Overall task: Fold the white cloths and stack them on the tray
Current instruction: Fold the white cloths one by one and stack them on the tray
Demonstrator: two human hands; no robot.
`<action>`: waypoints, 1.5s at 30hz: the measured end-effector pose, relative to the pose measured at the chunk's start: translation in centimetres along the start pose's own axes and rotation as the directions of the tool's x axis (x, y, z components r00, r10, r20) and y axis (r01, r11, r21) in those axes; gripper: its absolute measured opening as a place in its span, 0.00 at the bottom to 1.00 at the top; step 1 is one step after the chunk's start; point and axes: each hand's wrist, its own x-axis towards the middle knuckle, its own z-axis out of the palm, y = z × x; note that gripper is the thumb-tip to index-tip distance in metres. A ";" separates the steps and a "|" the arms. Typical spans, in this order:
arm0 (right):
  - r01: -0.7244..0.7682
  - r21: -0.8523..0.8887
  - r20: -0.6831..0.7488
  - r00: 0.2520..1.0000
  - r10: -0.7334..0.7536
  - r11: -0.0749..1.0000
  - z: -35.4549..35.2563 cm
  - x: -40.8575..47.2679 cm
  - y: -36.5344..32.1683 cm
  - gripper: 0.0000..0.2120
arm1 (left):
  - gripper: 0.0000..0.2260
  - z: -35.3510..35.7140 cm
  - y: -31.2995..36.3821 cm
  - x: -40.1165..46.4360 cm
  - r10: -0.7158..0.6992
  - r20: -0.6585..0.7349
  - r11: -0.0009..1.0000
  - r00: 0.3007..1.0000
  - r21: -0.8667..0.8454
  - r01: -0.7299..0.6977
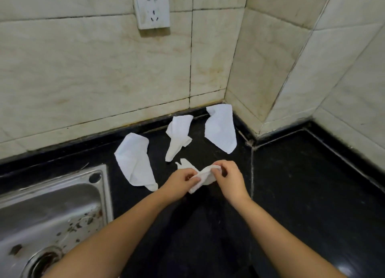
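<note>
Now opening out one crumpled cloth point(201, 178) just above the black counter point(312, 194).
Left hand point(180, 182) and right hand point(228, 178) pinch it — best pulled flat, corners matched; no tray visible.

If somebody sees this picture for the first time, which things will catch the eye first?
First the two hands, left hand and right hand, gripping one crumpled white cloth over the black counter. Behind them three loose white cloths lie near the tiled wall. A stained steel sink sits at the lower left.
</note>
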 end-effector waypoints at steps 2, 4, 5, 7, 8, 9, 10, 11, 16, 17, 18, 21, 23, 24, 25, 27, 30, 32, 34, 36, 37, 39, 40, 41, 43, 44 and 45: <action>0.008 0.031 -0.067 0.998 -0.006 0.999 -1.4 -0.2 -0.4 0.06 | 0.08 0.4 1.5 -0.2 0.005 -0.043 0.995 0.999 -0.096 -0.009; -0.008 0.064 -0.105 0.994 0.015 0.998 -2.5 -0.5 -0.7 0.05 | 0.07 0.9 3.0 -0.3 0.019 -0.098 0.984 0.995 -0.177 -0.037; -0.017 0.085 -0.119 0.993 0.027 0.996 -3.0 -0.7 -0.8 0.05 | 0.07 1.1 3.7 -0.3 0.022 -0.123 0.979 0.992 -0.198 -0.046; -0.019 0.140 -0.132 0.991 0.037 0.990 -4.2 -0.9 -1.0 0.04 | 0.07 1.2 5.0 -0.4 0.039 -0.170 0.978 0.985 -0.196 -0.072; -0.015 0.172 -0.130 0.991 0.038 0.985 -4.8 -0.9 -1.1 0.04 | 0.07 1.1 5.4 -0.4 0.057 -0.187 0.979 0.981 -0.181 -0.092; -0.010 0.202 -0.127 0.991 0.036 0.979 -5.5 -0.9 -1.2 0.05 | 0.07 0.8 5.7 -0.3 0.078 -0.198 0.982 0.977 -0.156 -0.110; -0.007 0.218 -0.126 0.991 0.035 0.976 -6.1 -0.8 -1.3 0.05 | 0.08 0.5 6.0 -0.2 0.095 -0.198 0.984 0.976 -0.127 -0.122; 0.000 0.224 -0.122 0.992 0.028 0.975 -6.7 -0.7 -1.5 0.05 | 0.08 0.1 6.4 -0.1 0.102 -0.196 0.987 0.975 -0.106 -0.124; 0.068 0.149 -0.090 0.994 -0.055 0.986 -8.9 1.3 -3.4 0.05 | 0.12 -2.2 8.8 1.7 0.195 -0.260 0.980 0.946 0.020 -0.197; 0.079 0.138 -0.087 0.994 -0.068 0.987 -9.4 1.8 -4.1 0.06 | 0.13 -2.7 9.4 2.3 0.220 -0.264 0.976 0.939 0.057 -0.212; 0.093 0.133 -0.090 0.993 -0.081 0.987 -9.9 2.3 -4.8 0.07 | 0.14 -3.3 10.2 2.7 0.237 -0.263 0.971 0.935 0.086 -0.222; 0.156 0.114 -0.129 0.982 -0.141 0.981 -11.4 3.0 -6.5 0.07 | 0.14 -4.7 12.1 3.5 0.258 -0.252 0.965 0.933 0.122 -0.233; 0.188 0.079 -0.129 0.976 -0.177 0.979 -11.9 2.9 -6.7 0.07 | 0.14 -5.0 12.6 3.3 0.279 -0.237 0.959 0.931 0.110 -0.260; 0.192 0.061 -0.114 0.976 -0.184 0.980 -11.9 2.7 -6.3 0.07 | 0.14 -4.8 12.5 3.0 0.292 -0.224 0.955 0.930 0.125 -0.270; 0.186 0.047 -0.086 0.980 -0.182 0.981 -11.9 2.4 -5.7 0.07 | 0.14 -4.4 12.0 2.7 0.302 -0.202 0.949 0.932 0.151 -0.275; 0.154 0.021 0.006 0.988 -0.154 0.988 -11.2 1.5 -3.6 0.08 | 0.14 -3.1 9.8 2.2 0.250 -0.104 0.955 0.963 0.188 -0.228; 0.065 -0.062 0.202 0.978 -0.051 0.996 -9.3 -1.1 0.7 0.08 | 0.11 -0.4 5.4 0.9 0.049 0.160 0.961 0.986 0.260 -0.090; 0.009 -0.151 0.337 0.941 0.042 0.989 -7.8 -3.3 3.3 0.07 | 0.05 1.7 3.1 -0.5 -0.070 0.344 0.938 0.936 0.343 -0.056; -0.056 -0.221 0.457 0.876 0.154 0.974 -6.7 -5.1 5.6 0.07 | 0.09 3.9 1.2 -1.9 -0.184 0.471 0.912 0.863 0.408 -0.028; -0.100 -0.283 0.569 0.783 0.251 0.954 -6.0 -6.3 7.2 0.07 | 0.06 5.6 -0.3 -3.2 -0.262 0.539 0.907 0.800 0.421 0.013; -0.101 -0.313 0.611 0.740 0.282 0.944 -5.7 -6.6 7.7 0.07 | 0.05 6.1 -0.8 -3.6 -0.282 0.558 0.907 0.781 0.420 0.027; -0.099 -0.341 0.642 0.702 0.308 0.935 -5.4 -6.2 8.1 0.06 | 0.06 6.2 -1.4 -3.6 -0.295 0.563 0.910 0.772 0.412 0.048; -0.099 -0.340 0.631 0.713 0.305 0.935 -5.3 -5.5 8.1 0.06 | 0.06 5.9 -1.5 -3.3 -0.293 0.550 0.914 0.782 0.400 0.062; -0.095 -0.335 0.612 0.734 0.293 0.938 -5.3 -4.7 7.9 0.06 | 0.07 5.4 -1.6 -2.7 -0.292 0.529 0.920 0.797 0.382 0.084; -0.084 -0.322 0.559 0.787 0.261 0.943 -5.1 -2.6 7.1 0.05 | 0.08 4.2 -1.5 -1.2 -0.280 0.466 0.931 0.839 0.346 0.118; -0.085 -0.315 0.528 0.812 0.248 0.945 -5.0 -1.4 6.7 0.05 | 0.08 3.5 -1.4 -0.3 -0.270 0.425 0.934 0.864 0.335 0.127; -0.091 -0.303 0.496 0.835 0.239 0.949 -4.8 -0.1 6.3 0.05 | 0.08 3.0 -1.4 0.7 -0.264 0.379 0.936 0.887 0.321 0.142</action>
